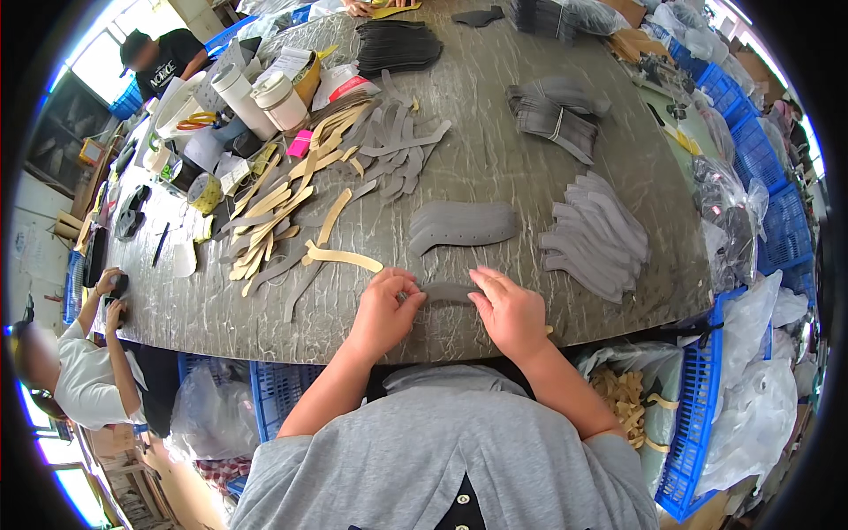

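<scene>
A small curved grey strip (449, 292) is held level between my hands close to the table's near edge. My left hand (385, 307) pinches its left end between thumb and curled fingers. At the other end, my right hand (512, 311) has its thumb against the strip, with the forefinger lifted a little above. Just beyond lies a neat stack of grey curved pieces (463, 224) with small holes along the lower edge. A fanned pile of grey curved pieces (596, 237) rests to the right. Beside my left hand is a cream strip (344, 257).
Cream strips (265, 221) and grey strips (406, 146) lie heaped at left. Behind them stand a white bottle (281, 102), a tape roll (204, 192) and orange-handled scissors (200, 121). Bundled grey pieces (558, 117) sit far right. Blue crates (698, 415) flank the table; other people work leftward.
</scene>
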Demonstrator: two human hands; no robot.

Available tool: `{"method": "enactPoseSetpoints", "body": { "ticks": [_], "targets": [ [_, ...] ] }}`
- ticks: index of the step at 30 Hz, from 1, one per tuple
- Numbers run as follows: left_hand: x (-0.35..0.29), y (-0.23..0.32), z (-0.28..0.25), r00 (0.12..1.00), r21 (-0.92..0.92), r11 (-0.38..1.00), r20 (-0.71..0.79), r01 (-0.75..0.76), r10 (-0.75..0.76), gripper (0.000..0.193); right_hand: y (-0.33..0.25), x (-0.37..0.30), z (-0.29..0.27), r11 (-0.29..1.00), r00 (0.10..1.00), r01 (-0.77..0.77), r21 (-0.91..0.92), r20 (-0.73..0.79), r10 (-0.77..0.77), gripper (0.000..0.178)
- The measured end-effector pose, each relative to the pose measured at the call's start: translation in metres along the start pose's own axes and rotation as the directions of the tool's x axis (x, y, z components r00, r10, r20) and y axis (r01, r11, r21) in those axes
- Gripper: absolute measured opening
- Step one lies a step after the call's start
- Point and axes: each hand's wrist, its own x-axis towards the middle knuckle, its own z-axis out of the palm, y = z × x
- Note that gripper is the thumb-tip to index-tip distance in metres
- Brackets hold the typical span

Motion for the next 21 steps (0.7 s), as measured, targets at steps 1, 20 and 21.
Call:
{"method": "enactPoseSetpoints", "body": {
  "ticks": [1, 20, 21],
  "targets": [
    [0.001, 0.004, 0.000, 0.993, -0.076, 0.990, 0.045, 0.115, -0.112, 0.005, -0.001, 0.003, -0.002, 1.000, 0.999, -0.018, 0.019, 0.029, 0.017, 0.024],
    [0.082, 0.030, 0.032, 0.940, 0.294, 0.896, 0.173, -0.334, 0.294, 0.053, 0.055, -0.011, -0.127, 0.960, 0.923, -0.274, -0.053, -0.295, 0.247, 0.029],
    [0.098, 0.030, 0.041, 0.936, 0.395, 0.848, 0.159, -0.352, 0.314, 0.056, 0.037, -0.005, -0.137, 0.993, 0.936, -0.111, 0.041, -0.332, 0.119, 0.024]
  ]
}}
